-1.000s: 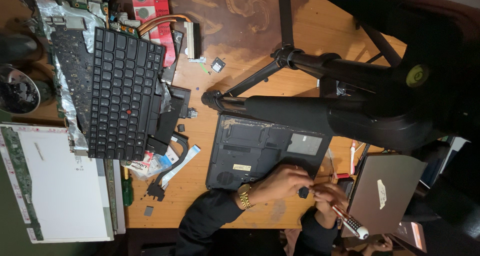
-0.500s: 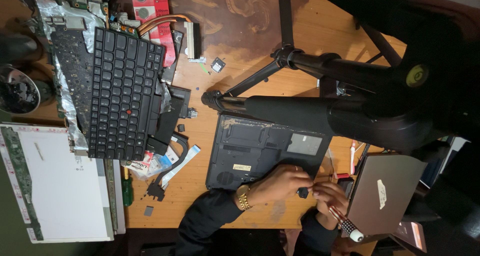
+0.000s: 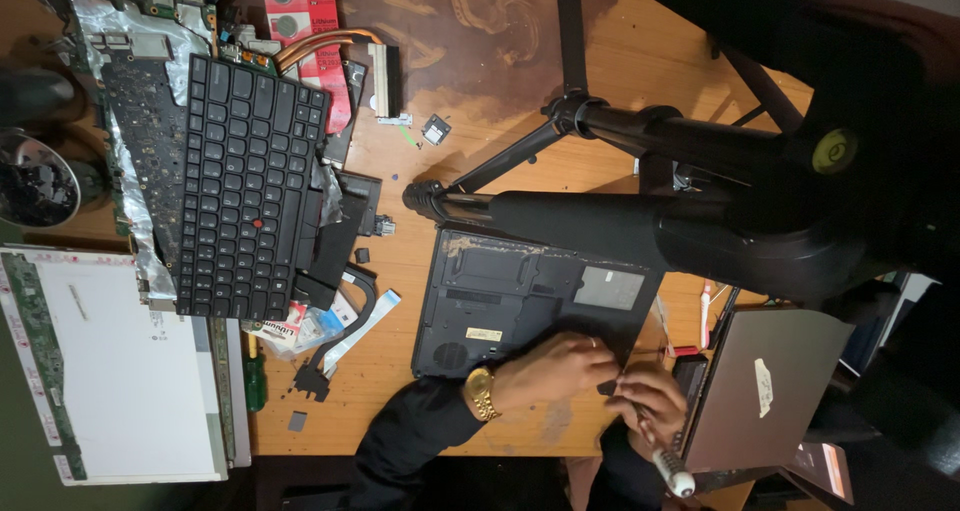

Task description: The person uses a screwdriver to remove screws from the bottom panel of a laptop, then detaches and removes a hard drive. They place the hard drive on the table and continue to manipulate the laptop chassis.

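A dark laptop base (image 3: 520, 301) lies bottom side up on the wooden table (image 3: 640, 61). My left hand (image 3: 550, 369), with a gold watch on its wrist, rests on the base's near right corner. Its fingers are curled over the edge beside a small dark part (image 3: 607, 386). My right hand (image 3: 652, 399) is closed around a screwdriver (image 3: 672, 476) with a white-capped handle. The tip, hidden between my fingers, points at that same corner. Both hands touch each other there.
A black tripod (image 3: 640, 221) lies across the table above the base. A loose keyboard (image 3: 245, 186) on a foil-backed board, a bare display panel (image 3: 110, 371), a green screwdriver (image 3: 254, 376), ribbon cables and small parts sit to the left. A grey laptop (image 3: 770, 381) stands at the right.
The screwdriver's white handle end has swung a little leftward and toward me. My left hand stays on the base's corner.
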